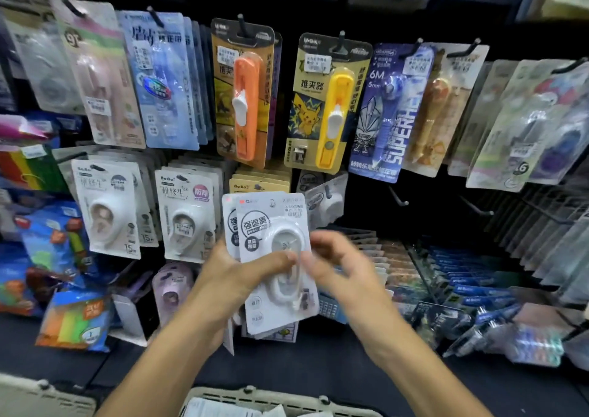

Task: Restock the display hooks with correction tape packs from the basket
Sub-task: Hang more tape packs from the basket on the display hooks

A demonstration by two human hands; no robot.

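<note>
Obs. Left hand (237,278) holds a small fanned stack of white card-backed correction tape packs with clear plastic blisters (274,257), thumb across the front blister, fingers behind; grip closed on the stack. At least two packs are visible, offset at the top left; more may sit behind, cannot count. Right hand (334,260) is motion-blurred at the stack's right edge, fingers curled toward the front pack; contact cannot be confirmed, so its grip state is undetermined.

Position: stack is upright in front of the lower row of display hooks, just below the tan-carded packs (259,184) and near a bare black wire hook (398,198) to the right.

Handling (judgement): packs look light. Card backing is thin and likely to flex; blister is stiffer but glossy, so probably slippery under a thumb. Best hold is the card edge beside or below the blister, leaving the top hang hole free for the hook. Packs may slide against each other, so separate one at a time.

Containers: beige slotted plastic basket (280,400) at the bottom edge, only its rim and part of the interior in view; it holds white packaging, type not readable. A second beige basket rim (38,391) sits bottom left, contents hidden.
</note>
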